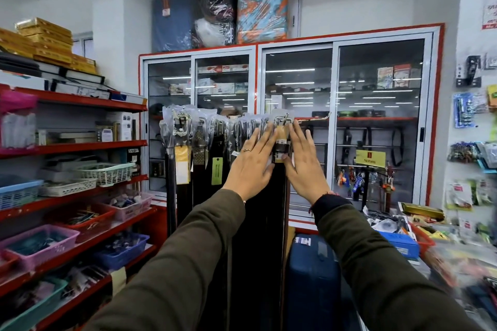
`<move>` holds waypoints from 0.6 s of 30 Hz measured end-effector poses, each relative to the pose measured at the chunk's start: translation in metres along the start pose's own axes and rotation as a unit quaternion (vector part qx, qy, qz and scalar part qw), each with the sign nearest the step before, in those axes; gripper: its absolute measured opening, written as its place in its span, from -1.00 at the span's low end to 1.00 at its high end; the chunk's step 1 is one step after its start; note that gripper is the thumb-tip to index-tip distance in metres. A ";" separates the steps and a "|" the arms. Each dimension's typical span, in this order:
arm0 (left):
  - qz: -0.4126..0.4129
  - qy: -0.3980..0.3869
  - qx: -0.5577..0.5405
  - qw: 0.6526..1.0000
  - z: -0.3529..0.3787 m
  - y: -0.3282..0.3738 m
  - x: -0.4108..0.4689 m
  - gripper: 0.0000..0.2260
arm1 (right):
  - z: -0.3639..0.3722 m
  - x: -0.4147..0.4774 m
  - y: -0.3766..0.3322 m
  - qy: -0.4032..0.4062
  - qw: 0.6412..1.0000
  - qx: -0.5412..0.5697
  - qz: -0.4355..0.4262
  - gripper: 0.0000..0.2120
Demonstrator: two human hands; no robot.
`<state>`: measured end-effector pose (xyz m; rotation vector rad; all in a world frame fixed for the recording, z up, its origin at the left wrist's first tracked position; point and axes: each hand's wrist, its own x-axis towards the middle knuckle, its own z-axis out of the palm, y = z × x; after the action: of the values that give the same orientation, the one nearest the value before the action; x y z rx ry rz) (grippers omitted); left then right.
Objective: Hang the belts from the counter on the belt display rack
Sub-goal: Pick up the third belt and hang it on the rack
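Note:
Several dark belts in clear plastic sleeves hang side by side from the belt display rack (317, 119), a thin bar in front of the glass cabinet. The rightmost belt (281, 142) hangs by its buckle, with a tan tag below it. My left hand (252, 164) lies flat with fingers spread against the belts just left of that belt. My right hand (304, 164) is flat and spread on its right side. Neither hand grips anything. The belts' lower lengths (258, 250) drop dark between my sleeves.
Red shelves (80, 148) with baskets and boxes run along the left. A glass cabinet (376, 121) stands behind the rack. A blue suitcase (312, 277) sits low at the right of the belts. A cluttered counter (430, 239) and a keychain stand (369, 174) are at the right.

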<state>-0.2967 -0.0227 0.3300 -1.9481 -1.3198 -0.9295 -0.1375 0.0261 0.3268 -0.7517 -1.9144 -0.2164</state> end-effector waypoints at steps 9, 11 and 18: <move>-0.023 -0.030 0.065 0.997 0.021 -0.031 0.007 -0.24 | 0.026 0.015 0.008 -0.025 1.000 -0.008 -0.006 -0.34; -0.022 -0.031 0.074 0.997 0.018 -0.031 0.005 -0.27 | 0.029 0.012 0.009 -0.021 1.000 -0.016 0.000 -0.36; -0.008 0.048 0.102 0.994 -0.013 -0.041 -0.033 -0.45 | 0.048 -0.013 -0.028 0.084 0.995 -0.031 0.050 -0.40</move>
<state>-0.3467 -0.0370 0.3142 -1.7192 -1.3213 -0.8496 -0.1867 0.0213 0.2985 -0.8413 -1.7124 -0.2694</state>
